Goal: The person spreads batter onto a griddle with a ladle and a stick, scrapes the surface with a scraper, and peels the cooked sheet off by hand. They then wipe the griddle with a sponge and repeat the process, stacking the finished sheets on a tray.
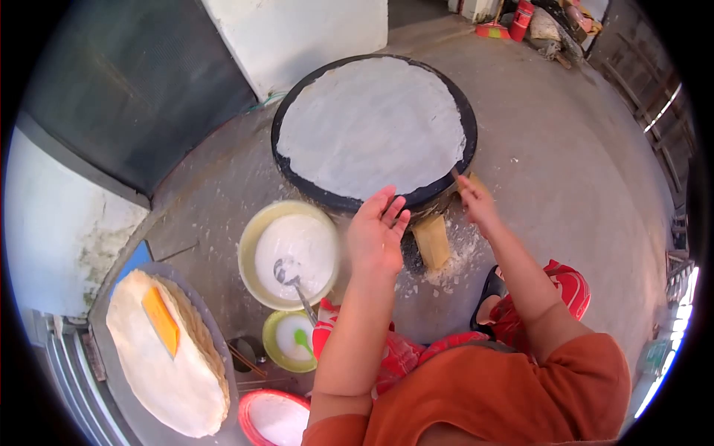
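A thin white pancake (372, 123) covers most of a large round black griddle (286, 160), its ragged edge just inside the rim. My left hand (378, 236) is raised before the griddle's front rim, palm up with fingers apart and holding nothing. At the front right, my right hand (476, 202) is closed round a thin brown stick-like tool (455, 173), whose tip points at the pancake's edge. Most of that tool is hidden in the fist.
Left of my knees stand a batter bowl (249, 256) with a metal ladle (305, 301), a smaller green bowl (271, 349) and a red basin (245, 416). Stacked pancakes (163, 379) with a yellow scraper (160, 320) lie farther left. A wood block (431, 241) juts out below the griddle.
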`<action>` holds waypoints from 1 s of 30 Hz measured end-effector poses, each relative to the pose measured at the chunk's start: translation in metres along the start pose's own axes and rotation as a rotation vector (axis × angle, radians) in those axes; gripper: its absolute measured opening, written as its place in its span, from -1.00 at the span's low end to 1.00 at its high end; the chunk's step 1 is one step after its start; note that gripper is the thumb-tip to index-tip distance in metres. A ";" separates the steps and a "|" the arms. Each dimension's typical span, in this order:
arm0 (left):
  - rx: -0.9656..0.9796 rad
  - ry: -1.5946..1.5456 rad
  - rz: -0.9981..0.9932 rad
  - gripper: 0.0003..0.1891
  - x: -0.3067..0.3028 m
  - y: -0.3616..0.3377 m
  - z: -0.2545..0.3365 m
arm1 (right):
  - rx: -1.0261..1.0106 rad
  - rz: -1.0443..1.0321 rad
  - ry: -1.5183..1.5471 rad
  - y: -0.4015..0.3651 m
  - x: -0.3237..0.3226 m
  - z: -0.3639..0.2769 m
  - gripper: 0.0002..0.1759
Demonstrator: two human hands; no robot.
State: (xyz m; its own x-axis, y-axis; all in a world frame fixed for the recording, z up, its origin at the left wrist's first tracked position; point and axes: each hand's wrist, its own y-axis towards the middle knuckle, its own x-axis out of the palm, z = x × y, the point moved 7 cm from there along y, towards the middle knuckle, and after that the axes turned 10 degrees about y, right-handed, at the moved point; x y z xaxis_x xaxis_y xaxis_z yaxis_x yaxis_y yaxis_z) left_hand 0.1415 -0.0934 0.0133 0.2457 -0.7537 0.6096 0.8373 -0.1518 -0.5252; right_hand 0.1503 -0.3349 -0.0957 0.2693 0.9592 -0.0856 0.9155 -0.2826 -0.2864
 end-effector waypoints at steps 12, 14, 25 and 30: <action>0.024 -0.018 0.004 -0.79 0.005 -0.001 -0.006 | 0.396 -0.865 0.170 -0.077 0.222 0.063 -0.48; 0.029 -0.006 -0.022 -0.77 0.004 0.001 -0.007 | 0.204 -0.715 0.195 -0.052 0.237 0.090 -0.45; 0.129 -0.030 0.017 -0.75 -0.012 -0.011 0.029 | 0.093 -1.101 0.169 -0.013 0.239 0.435 -0.37; 0.509 -0.147 0.044 -0.73 -0.057 -0.051 0.106 | 0.146 -0.945 -0.684 -0.116 0.140 0.182 -0.60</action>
State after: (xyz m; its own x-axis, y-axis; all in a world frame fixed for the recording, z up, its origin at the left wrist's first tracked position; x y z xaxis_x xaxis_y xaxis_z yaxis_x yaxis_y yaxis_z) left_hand 0.1368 0.0248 0.0686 0.3215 -0.6491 0.6894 0.9467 0.2352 -0.2199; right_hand 0.0279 -0.1679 -0.2484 -0.7556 0.6000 -0.2629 0.6108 0.5005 -0.6135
